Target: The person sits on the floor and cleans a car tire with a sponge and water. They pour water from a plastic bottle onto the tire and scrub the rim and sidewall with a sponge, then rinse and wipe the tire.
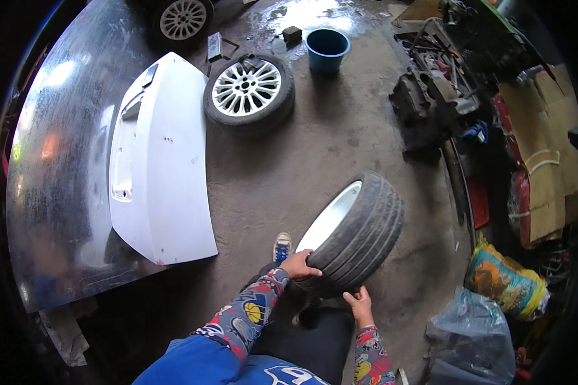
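A dark tyre on a white rim, a car wheel [374, 234], leans tilted over the concrete floor just in front of me, its grooved tread turned to the right. My left hand [300, 265] grips the near left edge of the tyre, thumb lying over the rubber and fingers reaching in at the rim side. Below the tread, my right hand [361, 307] has its thumb and fingers apart, close to the tyre's lower edge; whether it touches the rubber I cannot tell. Patterned sleeves cover both forearms.
A white car panel [176, 160] rests against a large shiny dark sheet [58, 192] on the left. Another wheel [247, 90] lies ahead, beside a blue bucket [327, 61]. Car parts [424, 102], a colourful sack [507, 279] and a grey plastic bag [472, 337] line the right.
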{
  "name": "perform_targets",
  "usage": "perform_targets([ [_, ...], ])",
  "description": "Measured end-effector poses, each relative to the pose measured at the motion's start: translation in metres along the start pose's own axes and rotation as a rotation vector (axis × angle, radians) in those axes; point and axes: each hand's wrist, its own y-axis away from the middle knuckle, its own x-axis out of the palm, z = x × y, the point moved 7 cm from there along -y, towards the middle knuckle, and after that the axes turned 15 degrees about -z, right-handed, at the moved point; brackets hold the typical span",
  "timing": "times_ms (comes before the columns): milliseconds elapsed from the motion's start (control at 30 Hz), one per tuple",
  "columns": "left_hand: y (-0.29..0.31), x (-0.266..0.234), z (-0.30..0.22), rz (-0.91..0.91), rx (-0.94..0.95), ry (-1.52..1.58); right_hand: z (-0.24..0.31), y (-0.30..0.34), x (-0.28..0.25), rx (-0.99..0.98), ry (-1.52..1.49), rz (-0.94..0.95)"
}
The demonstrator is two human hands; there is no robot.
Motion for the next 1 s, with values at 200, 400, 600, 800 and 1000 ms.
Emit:
perform_targets([
  [200, -0.076, -0.033, -0.041, -0.102, 0.128, -0.056, 0.129, -0.101, 0.003, -0.206, -0.109, -0.186],
  [400, -0.150, -0.062, -0.120, -0.247, 0.093, 0.089, 0.276, -0.199, -0.003, -0.175, -0.008, -0.120],
  [600, -0.219, -0.084, -0.197, -0.366, -0.017, 0.018, 0.390, -0.328, -0.007, -0.283, 0.441, -0.115],
  [800, -0.250, -0.078, -0.267, -0.601, -0.218, 0.054, 0.448, -0.404, -0.003, -0.152, 0.055, 0.170],
  [1000, -0.321, -0.066, -0.354, -0.702, -0.199, 0.413, 0.426, -0.374, -0.054, -0.212, 0.209, 0.139],
])
